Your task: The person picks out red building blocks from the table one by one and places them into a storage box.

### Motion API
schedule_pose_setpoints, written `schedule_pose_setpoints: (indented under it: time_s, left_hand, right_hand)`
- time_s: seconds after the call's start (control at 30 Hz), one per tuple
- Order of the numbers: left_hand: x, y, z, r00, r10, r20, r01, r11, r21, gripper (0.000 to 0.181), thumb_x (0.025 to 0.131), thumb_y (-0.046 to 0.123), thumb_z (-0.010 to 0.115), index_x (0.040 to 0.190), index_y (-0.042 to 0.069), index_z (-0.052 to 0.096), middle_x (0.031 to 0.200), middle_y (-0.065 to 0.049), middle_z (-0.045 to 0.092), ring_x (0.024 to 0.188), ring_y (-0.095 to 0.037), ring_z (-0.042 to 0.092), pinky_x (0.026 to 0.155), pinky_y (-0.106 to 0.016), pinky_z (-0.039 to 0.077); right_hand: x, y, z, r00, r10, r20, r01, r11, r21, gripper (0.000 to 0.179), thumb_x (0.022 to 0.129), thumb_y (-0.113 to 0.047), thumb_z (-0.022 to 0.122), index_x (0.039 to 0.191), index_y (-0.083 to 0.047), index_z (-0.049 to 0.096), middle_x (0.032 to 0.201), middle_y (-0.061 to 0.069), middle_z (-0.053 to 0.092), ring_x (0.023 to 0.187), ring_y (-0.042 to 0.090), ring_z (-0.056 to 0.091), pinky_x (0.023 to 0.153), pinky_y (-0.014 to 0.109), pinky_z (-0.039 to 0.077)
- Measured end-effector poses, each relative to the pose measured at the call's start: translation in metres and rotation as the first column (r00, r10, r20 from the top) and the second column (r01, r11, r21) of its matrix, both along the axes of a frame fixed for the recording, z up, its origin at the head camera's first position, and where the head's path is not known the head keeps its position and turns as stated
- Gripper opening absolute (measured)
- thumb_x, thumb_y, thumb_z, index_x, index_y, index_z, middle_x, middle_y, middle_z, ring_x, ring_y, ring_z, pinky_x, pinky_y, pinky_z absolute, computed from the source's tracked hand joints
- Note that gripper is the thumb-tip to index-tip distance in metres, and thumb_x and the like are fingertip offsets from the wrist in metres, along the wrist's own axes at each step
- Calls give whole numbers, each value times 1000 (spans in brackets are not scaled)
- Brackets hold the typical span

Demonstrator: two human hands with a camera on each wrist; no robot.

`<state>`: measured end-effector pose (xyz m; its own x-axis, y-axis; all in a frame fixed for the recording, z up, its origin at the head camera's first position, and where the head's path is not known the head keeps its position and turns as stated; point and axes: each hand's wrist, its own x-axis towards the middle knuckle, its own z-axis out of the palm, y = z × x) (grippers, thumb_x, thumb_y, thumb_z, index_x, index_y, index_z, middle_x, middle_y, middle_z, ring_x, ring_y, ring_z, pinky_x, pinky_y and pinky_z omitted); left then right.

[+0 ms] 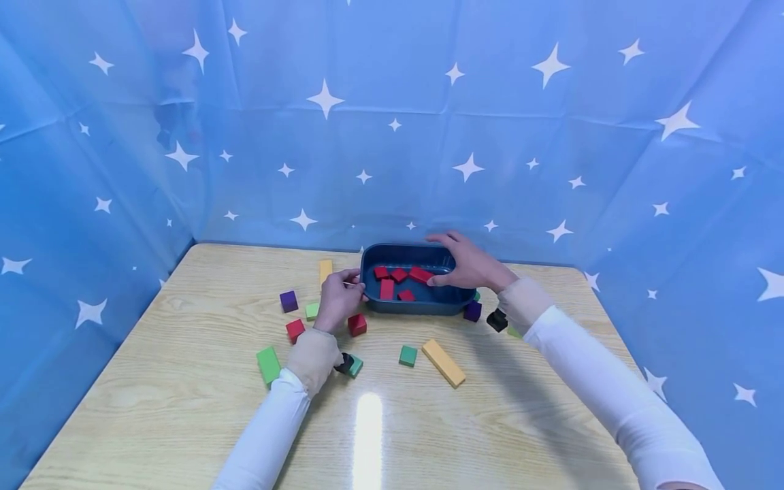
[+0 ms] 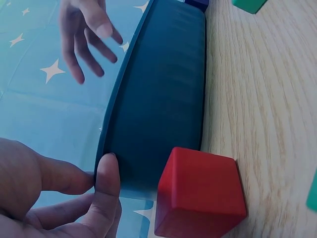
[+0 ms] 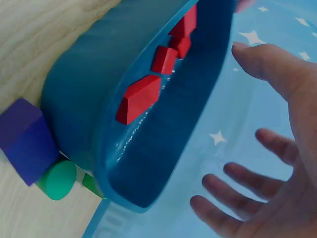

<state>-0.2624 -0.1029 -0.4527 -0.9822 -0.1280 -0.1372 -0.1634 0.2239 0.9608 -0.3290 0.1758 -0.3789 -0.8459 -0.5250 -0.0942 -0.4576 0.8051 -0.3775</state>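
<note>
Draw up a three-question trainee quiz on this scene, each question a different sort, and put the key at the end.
1. Multiple choice: what does the left hand pinch?
A) a yellow block
B) the blue bin
C) a purple cube

2. True or false: the right hand holds nothing.

3. Fill in: the blocks visible inside the bin are all ____ in colour.

Key: 1 B, at its rim; 2 true, its fingers are spread with nothing between them; 3 red.
</note>
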Motion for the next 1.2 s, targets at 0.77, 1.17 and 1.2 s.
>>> schedule_pose_setpoints:
  time_s: [0.77, 1.17, 1.2]
  left_hand:
    - [1, 0, -2, 1000, -8, -17, 7, 1000, -28, 39, 102, 7, 58, 141, 3, 60, 112, -14, 61, 89, -31, 72, 65, -20, 54]
    - [0, 2, -4, 1000, 2, -3, -2, 1000, -14, 38, 102, 7, 58, 140, 5, 61, 112, -13, 62, 84, -24, 70, 68, -21, 56]
    - [0, 2, -4, 1000, 3, 0, -3, 1000, -12, 38, 102, 7, 58, 140, 5, 61, 112, -13, 62, 84, -24, 70, 68, -21, 56]
  right_hand:
    - [42, 49, -19, 858, -414, 303, 490, 836, -245, 90, 94, -52, 69, 163, -16, 25, 153, 24, 47, 131, 42, 56, 107, 58, 47]
    - [49, 52, -35, 726, -450, 521, 662, 661, -352, 57, 101, -29, 62, 147, 3, 48, 139, 27, 61, 102, 25, 74, 103, 49, 55]
    - [49, 52, -37, 720, -451, 528, 670, 651, -357, 55, 101, -27, 62, 145, 4, 49, 139, 27, 61, 101, 24, 75, 103, 48, 55]
